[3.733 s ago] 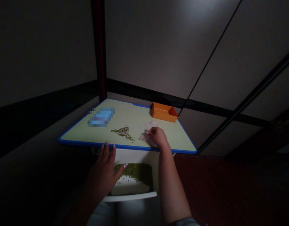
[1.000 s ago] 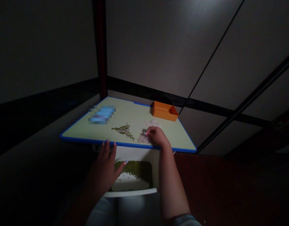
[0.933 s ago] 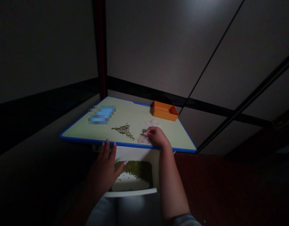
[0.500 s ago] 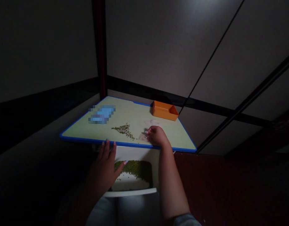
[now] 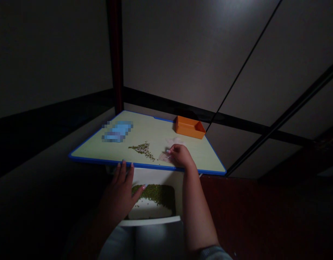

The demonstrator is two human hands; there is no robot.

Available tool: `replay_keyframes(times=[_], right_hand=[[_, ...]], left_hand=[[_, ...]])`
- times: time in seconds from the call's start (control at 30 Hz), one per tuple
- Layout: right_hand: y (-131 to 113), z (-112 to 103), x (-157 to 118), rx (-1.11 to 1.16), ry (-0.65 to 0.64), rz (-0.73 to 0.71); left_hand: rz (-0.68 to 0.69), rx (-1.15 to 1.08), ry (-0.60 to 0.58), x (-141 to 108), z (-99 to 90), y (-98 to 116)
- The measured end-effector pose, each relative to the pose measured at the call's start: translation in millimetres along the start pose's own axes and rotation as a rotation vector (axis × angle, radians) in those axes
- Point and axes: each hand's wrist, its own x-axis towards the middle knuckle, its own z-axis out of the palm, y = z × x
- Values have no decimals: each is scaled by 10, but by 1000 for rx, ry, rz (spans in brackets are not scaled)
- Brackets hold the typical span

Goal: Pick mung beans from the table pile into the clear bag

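Observation:
My left hand (image 5: 121, 193) rests with spread fingers at the front edge of a pale green table (image 5: 158, 135) with a blue rim, its thumb over a white bin (image 5: 155, 177). Small green beans (image 5: 161, 194) lie in that bin. My right hand (image 5: 180, 155) is closed low over the table, fingertips pinched together; what they hold, if anything, is too small to make out. Pinkish-white drawn shapes (image 5: 164, 156) show beside its fingers. Left of it, a loose pile of green beans (image 5: 141, 148) lies on the tabletop.
An open orange box (image 5: 190, 128) stands at the table's back right. A blurred light-blue patch (image 5: 118, 131) is at the back left. Dark-lined wall panels rise behind the table, and a dark red floor (image 5: 237, 213) shows at the right.
The right hand's fingertips have shifted very slightly left and up over the drawn shapes. The left hand stays where it was.

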Motion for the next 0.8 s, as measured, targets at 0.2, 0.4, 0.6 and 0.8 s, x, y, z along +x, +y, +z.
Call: replay_keyframes(times=[0.2, 0.4, 0.6, 0.8], right_hand=[[-83, 14, -11, -167, 17, 12], [-70, 60, 28, -168, 48, -4], [-19, 74, 32, -14, -4, -9], [29, 81, 18, 136, -104, -37]], left_hand=[[-10, -12, -1, -2, 7, 4], [-1, 0, -5, -2, -3, 4], [0, -4, -16, 2, -19, 6], [-16, -1, -32, 6, -8, 7]])
